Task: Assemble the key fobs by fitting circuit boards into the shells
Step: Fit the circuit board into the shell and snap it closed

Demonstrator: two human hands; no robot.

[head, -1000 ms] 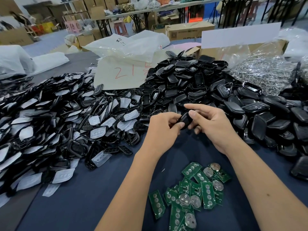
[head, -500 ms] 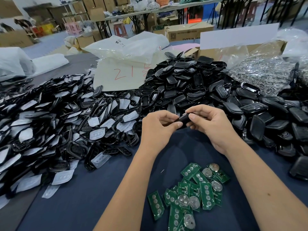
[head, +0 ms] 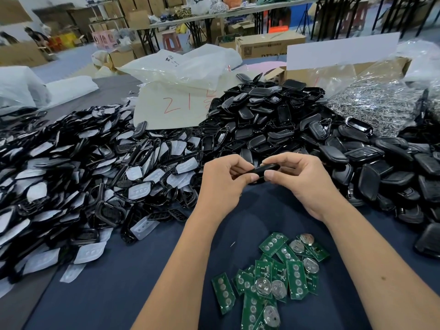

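Between both hands, above the blue table cloth (head: 119, 289), is a black key fob shell (head: 265, 170), seen edge-on. My left hand (head: 223, 184) pinches its left end with thumb and curled fingers. My right hand (head: 302, 182) pinches its right end the same way. Whether a board sits inside the shell is hidden. Several green circuit boards (head: 273, 275), some with round silver battery clips, lie in a loose heap near me, below my wrists.
A wide heap of black frames with white button pads (head: 78, 175) fills the left. Black shell halves (head: 266, 120) are piled behind my hands and along the right (head: 392, 167). A bag of metal parts (head: 376, 106) and plastic bags (head: 181, 67) lie farther back.
Both hands have turned the shell from face-on to edge-on and shifted their pinch to its ends. The boards and piles have not moved.
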